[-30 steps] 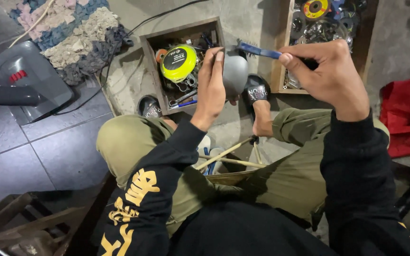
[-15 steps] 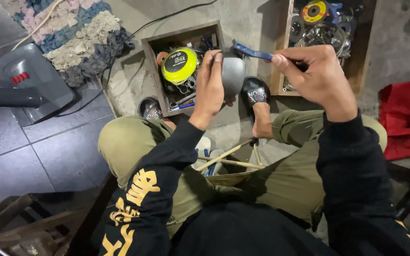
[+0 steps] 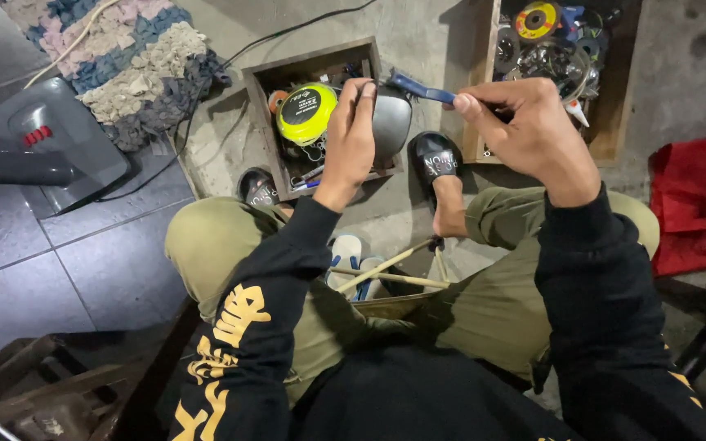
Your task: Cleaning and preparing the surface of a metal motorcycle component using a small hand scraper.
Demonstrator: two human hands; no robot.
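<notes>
My left hand is closed around a grey rounded metal piece, held up in front of me over a wooden box. My right hand grips a blue-handled tool whose tip reaches the top of the grey piece. Both arms wear black sleeves with yellow print. I sit with knees apart in olive trousers, black slippers on my feet.
A wooden box of tools with a yellow-green round tape measure lies below my hands. A second wooden tray with discs and parts sits at upper right. A red cloth lies right, a woven rug upper left, a grey machine left.
My right hand with the blue tool has shifted slightly left toward the grey piece. My left hand keeps its hold in nearly the same place.
</notes>
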